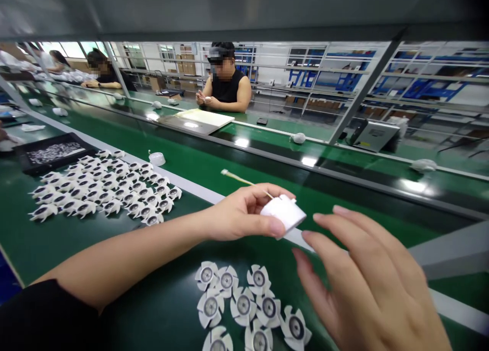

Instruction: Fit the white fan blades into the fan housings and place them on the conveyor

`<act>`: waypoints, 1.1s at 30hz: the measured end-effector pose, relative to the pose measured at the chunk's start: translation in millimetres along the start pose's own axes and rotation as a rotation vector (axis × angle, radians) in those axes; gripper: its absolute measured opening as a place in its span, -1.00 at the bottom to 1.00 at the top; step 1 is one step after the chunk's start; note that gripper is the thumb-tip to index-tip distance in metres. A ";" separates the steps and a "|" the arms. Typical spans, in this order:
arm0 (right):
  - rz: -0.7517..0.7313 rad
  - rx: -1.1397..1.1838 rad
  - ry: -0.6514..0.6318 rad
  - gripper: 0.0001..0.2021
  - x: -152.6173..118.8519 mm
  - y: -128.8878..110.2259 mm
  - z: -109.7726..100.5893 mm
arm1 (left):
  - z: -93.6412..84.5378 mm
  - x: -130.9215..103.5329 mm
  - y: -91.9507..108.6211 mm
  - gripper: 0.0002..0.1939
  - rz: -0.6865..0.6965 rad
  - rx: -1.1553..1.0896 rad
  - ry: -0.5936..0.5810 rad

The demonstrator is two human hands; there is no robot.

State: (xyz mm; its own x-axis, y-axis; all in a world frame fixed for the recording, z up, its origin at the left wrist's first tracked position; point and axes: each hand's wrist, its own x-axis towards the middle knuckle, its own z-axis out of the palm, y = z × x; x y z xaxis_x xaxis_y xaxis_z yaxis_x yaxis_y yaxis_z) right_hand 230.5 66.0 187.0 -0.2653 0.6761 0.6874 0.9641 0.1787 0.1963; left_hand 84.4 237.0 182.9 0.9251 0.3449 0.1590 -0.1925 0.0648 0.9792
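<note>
My left hand (244, 213) grips a white plastic housing (283, 214) between thumb and fingers, above the white strip of the bench. A thin cable with a small white connector (224, 172) sticks out of the housing toward the upper left. To the right of the housing, my right hand (367, 279) hangs with its fingers apart and bent, touching nothing that I can see. Below both hands, several white fan wheels (243, 305) with grey hubs lie on the green bench (160, 274).
Many more fan wheels (110, 185) cover the bench at left, beside a black tray (53, 152) of small white parts. A white housing (156, 158) sits near the white strip. Across the line, a co-worker (229, 83) handles a small part; a slanted metal post (367, 86) stands at right.
</note>
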 end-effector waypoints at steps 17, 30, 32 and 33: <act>0.518 0.637 -0.315 -0.70 -4.9 10.3 33.7 | -41.1 18.7 -56.2 -0.34 -0.026 0.910 -0.412; 0.369 0.736 -0.639 -0.71 -5.8 18.7 31.3 | -51.4 21.6 -52.5 -0.16 -0.051 0.793 -0.503; 0.316 0.626 -0.711 -0.71 -3.4 14.1 28.7 | -50.7 18.6 -53.2 -0.16 -0.032 0.772 -0.488; 0.272 0.580 -0.736 -0.72 -1.8 11.6 26.9 | -49.9 16.7 -53.8 -0.18 -0.001 0.786 -0.480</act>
State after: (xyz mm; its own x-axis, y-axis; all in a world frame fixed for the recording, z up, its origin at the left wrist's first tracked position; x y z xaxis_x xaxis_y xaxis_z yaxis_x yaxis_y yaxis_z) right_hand 242.4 86.0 169.3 -0.1503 0.9886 0.0113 0.8987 0.1414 -0.4151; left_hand 93.8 286.0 126.6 0.9956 -0.0917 0.0211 -0.0760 -0.6502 0.7559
